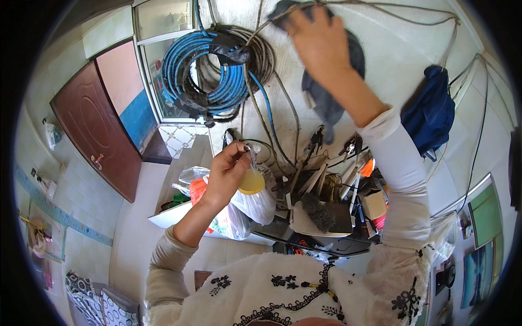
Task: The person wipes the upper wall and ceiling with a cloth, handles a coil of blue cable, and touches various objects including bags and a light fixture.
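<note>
My left hand [227, 173] pinches the clear or metallic top of a small round yellow object [251, 182], which hangs just below my fingers. Its exact kind cannot be made out. Higher up, my right hand [316, 42] is blurred and closed on a dark grey cloth item [357, 53], perhaps a bag or cap, against the pale wall. Its lower end dangles below my wrist, blurred too. A thin cable [281, 16] runs along the wall at my fingertips. Behind my left hand stand filled plastic bags [261, 203].
Coiled blue and grey hose or cable [195, 73] hangs on the wall. Below is a cluttered heap of wooden sticks [314, 177], a cardboard box [374, 204] and keys [349, 148]. A navy cloth bag [430, 112] hangs at right. A brown door [102, 130] stands ajar at left.
</note>
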### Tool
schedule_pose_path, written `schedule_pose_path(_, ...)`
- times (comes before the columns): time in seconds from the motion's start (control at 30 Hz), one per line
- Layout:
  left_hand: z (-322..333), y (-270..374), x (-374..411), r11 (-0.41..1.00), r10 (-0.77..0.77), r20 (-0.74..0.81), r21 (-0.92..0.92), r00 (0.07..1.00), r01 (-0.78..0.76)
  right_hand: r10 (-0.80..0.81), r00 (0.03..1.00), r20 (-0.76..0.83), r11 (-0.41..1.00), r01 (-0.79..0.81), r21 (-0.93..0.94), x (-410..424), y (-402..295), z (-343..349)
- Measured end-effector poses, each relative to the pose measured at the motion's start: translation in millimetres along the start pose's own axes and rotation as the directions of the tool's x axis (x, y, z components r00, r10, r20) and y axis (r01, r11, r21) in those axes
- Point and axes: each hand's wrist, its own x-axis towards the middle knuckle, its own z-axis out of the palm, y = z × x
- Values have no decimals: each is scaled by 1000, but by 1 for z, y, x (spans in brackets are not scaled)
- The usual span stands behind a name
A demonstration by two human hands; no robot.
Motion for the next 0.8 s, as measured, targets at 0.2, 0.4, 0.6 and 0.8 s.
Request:
schedule_pose_path(0.2, -4, -8, 1, 993, -81, -11, -88, 997, 80, 287, 953, -100, 958, -287, 11, -16, 47, -5)
schedule_pose_path(0.4, -5, -6, -3, 989, -88, -13, -117, 996, 85, 169, 984, -63, 984, -172, -45, -65, 7, 11)
schedule_pose_path(0.6, -4, -5, -1, 993, -75, 0, -95, 997, 75, 247, 964, -96, 966, -254, -59, -68, 5, 17)
schedule_pose_path(0.8, -8, -5, -7, 995, -88, 16, -48, 996, 89, 246, 967, 60, 964, -251, 85, -78, -21, 10)
